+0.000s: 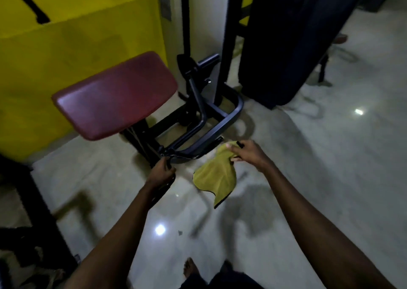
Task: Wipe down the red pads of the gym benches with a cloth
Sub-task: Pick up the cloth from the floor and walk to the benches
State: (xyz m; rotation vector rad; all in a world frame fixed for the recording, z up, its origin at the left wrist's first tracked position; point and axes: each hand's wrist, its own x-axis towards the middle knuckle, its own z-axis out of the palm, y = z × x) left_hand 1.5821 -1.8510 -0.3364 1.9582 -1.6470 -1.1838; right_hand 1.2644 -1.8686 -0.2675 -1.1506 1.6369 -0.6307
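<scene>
1. My right hand (pixel 250 154) pinches the top edge of the yellow cloth (pixel 217 177) between thumb and fingertips. The rest hangs loose above the floor (pixel 319 156) and wipes nothing, so I judge it is carried ready for use.
2. My left hand (pixel 160 173) is curled round a black bar at the near end of the bench frame (pixel 220 127). It looks like I am steadying myself or the machine while I lean in.
3. The red pad (pixel 114 94) sits beyond and to the left of both hands, tilted on its post, well apart from the cloth. Going by that gap, the wipe of this pad is not yet under way.
4. Hard to make out:
   - The fingers of my left hand wrap out of sight behind the bar.
   - The frame's joints blur together in the dim light.
   - The dark mass (pixel 286 35) at upper right is cut off, and I cannot tell what it is.
   - Dark equipment at the left edge is cropped too.
</scene>
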